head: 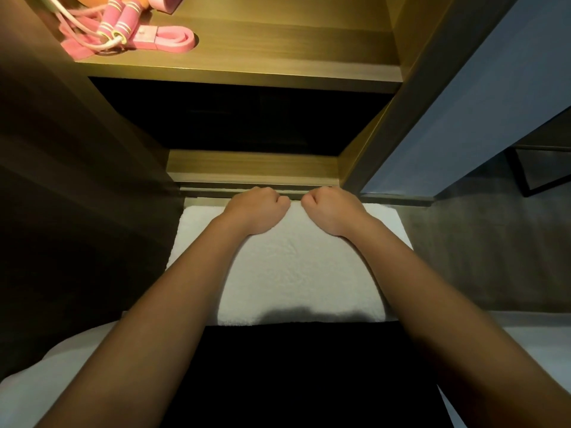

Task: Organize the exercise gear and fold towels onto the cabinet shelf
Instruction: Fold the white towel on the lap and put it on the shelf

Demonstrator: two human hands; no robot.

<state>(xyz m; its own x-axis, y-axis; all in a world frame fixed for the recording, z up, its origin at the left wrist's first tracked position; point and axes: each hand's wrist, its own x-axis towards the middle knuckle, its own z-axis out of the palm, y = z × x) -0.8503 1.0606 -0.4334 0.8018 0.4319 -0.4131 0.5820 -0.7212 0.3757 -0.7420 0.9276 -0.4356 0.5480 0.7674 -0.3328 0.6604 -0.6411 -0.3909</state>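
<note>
1. Two hands are working one white towel (296,273). It lies flat on the grey floor (463,242) at 6 o'clock from the cabinet's bottom rail (247,183), with its far edge just beside that rail.
2. The left hand (256,211) and right hand (332,211) sit close together, almost touching, at 12 o'clock on the towel, on the middle of its far edge. The fingers (262,193) of both are curled under and seem to pinch the hem. The fingertips are hidden, so I cannot tell how much cloth they hold.
3. The step in hand, I judge, is a fold that brings the far edge back toward 6 o'clock, onto the near edge.
4. With so central a grip, the corners at 10 and 2 o'clock would likely droop and drag. Sliding the hands apart toward those corners first should keep the edge straight.
5. The lift should be kept low, the edge laid down with the corners matched, and the cloth smoothed from the middle outward.
6. The cloth looks like thick terry, so the crease will probably be soft and spring back. Pressing it with flat palms would help.
7. The lit shelf (278,63) waits at 12 o'clock. A pink jump rope (119,18) and a pink band (173,41) lie at its 11 o'clock corner. The wood toward 1 o'clock looks the likely place for the folded towel.
</note>
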